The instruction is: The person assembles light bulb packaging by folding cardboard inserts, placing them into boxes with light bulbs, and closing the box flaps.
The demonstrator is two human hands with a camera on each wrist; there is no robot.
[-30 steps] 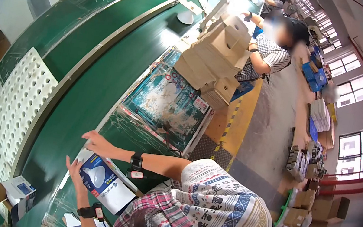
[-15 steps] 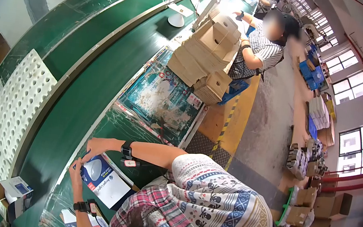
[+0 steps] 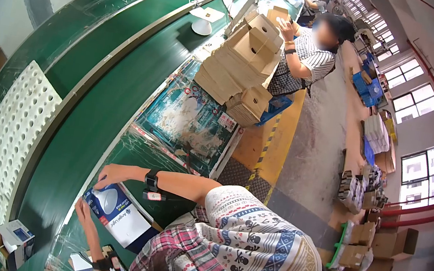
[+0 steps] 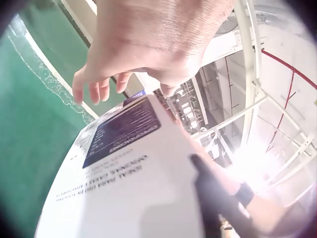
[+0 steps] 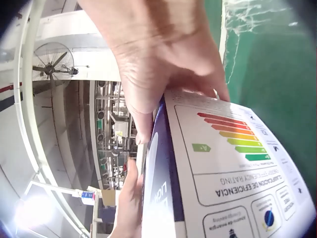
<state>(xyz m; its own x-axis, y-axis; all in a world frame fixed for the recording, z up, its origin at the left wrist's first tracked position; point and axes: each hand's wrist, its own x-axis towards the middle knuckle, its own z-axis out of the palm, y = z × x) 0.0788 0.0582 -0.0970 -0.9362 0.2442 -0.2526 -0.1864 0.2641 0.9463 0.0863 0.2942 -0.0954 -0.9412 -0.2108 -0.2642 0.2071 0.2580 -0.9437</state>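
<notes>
A blue and white printed carton [image 3: 128, 224] with a bulb picture lies before the person in the head view. My right hand [image 3: 112, 175] grips its far end; in the right wrist view the thumb of that hand [image 5: 163, 54] lies along the blue face and the fingers bend over the edge beside the energy label. My left hand [image 3: 83, 213] is at the carton's near-left corner. In the left wrist view this hand [image 4: 148, 44] hangs over the carton's end [image 4: 133, 168], fingers loosely bent and apart from the thumb; contact is unclear.
A green conveyor [image 3: 96, 117] runs beyond the hands, with a white perforated tray [image 3: 13, 144] past its rail. An opened carton [image 3: 16, 240] stands lower left. Stacked brown boxes [image 3: 232, 70] stand at a scuffed board [image 3: 185, 122]; another person [image 3: 301, 58] works behind them.
Both hands came together at the carton's end; the right hand took hold there. The left hand has since shifted slightly down and left, and the carton moved a little left.
</notes>
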